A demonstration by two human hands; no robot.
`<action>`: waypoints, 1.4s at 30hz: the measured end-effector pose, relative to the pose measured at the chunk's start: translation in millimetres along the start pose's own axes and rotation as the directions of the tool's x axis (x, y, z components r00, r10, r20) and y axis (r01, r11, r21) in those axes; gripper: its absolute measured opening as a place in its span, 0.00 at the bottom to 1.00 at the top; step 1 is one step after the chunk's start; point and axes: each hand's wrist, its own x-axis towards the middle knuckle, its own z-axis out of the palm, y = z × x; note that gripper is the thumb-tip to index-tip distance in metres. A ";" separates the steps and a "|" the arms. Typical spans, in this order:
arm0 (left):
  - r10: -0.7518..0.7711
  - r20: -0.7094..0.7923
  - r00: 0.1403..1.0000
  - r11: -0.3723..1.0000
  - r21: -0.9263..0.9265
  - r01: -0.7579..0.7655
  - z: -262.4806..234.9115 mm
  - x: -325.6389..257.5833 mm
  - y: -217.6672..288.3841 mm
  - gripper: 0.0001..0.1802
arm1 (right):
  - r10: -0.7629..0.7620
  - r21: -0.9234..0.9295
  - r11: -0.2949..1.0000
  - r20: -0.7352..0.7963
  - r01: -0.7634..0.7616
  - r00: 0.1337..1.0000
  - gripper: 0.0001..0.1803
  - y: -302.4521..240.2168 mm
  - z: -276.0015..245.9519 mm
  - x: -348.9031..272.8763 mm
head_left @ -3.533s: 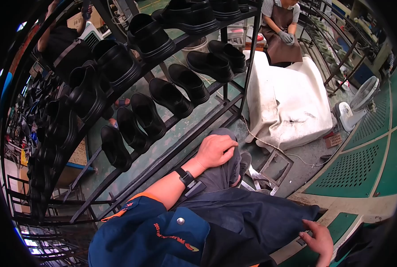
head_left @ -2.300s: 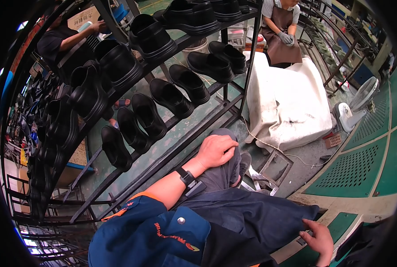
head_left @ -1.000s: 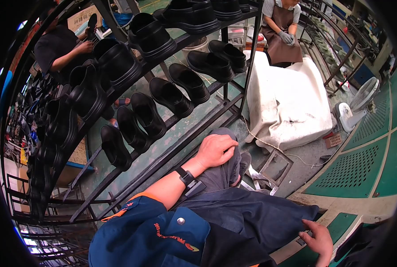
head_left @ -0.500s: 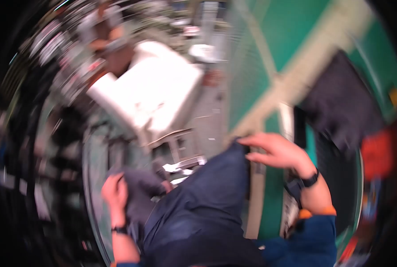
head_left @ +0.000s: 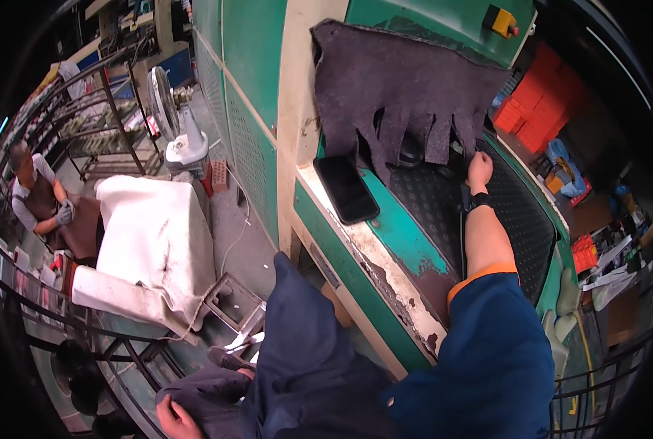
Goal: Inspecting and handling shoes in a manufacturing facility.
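My right hand [head_left: 479, 173] reaches over a black dimpled conveyor belt [head_left: 520, 227], its fingers closed at the lower end of one strip of a dark, fringed curtain [head_left: 407, 80]. Whatever sits between those fingers is hidden. Behind the strips a dark rounded object [head_left: 410, 150] shows in part on the belt; its kind is unclear. Down at the lower left, my left hand [head_left: 176, 419] lies on the greyish-purple trouser leg [head_left: 205, 399], fingers stretched out and holding nothing. A black phone [head_left: 347, 190] rests on the machine's ledge, left of the belt.
The green machine [head_left: 249, 88] has a yellow box with a red button [head_left: 500, 22] at its top. To the left stand a white-covered block [head_left: 154, 227], a fan [head_left: 167, 110] and a seated person [head_left: 48, 197]. Red crates [head_left: 542, 95] are stacked at the right.
The view has swung rightward toward the machine and belt. My right hand has moved from beside my knee out to the curtain strips. My left hand now shows lower, at the bottom edge.
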 end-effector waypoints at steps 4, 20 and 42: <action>-0.009 -0.006 1.000 1.000 -0.004 0.009 -3.0 3.2 16.7 0.14 | -0.189 -0.333 0.894 0.326 0.300 0.926 0.57 8.6 14.0 2.3; 0.192 -0.050 0.980 0.965 -0.174 -0.198 13.0 0.5 -0.7 0.12 | -0.088 -0.129 0.984 0.219 0.119 0.972 0.55 15.8 -24.5 -11.7; 0.806 0.431 0.405 -0.074 -0.605 0.793 44.7 17.8 161.0 0.52 | -0.301 -0.012 0.432 0.941 -0.902 -0.157 0.32 -111.7 -128.3 -385.9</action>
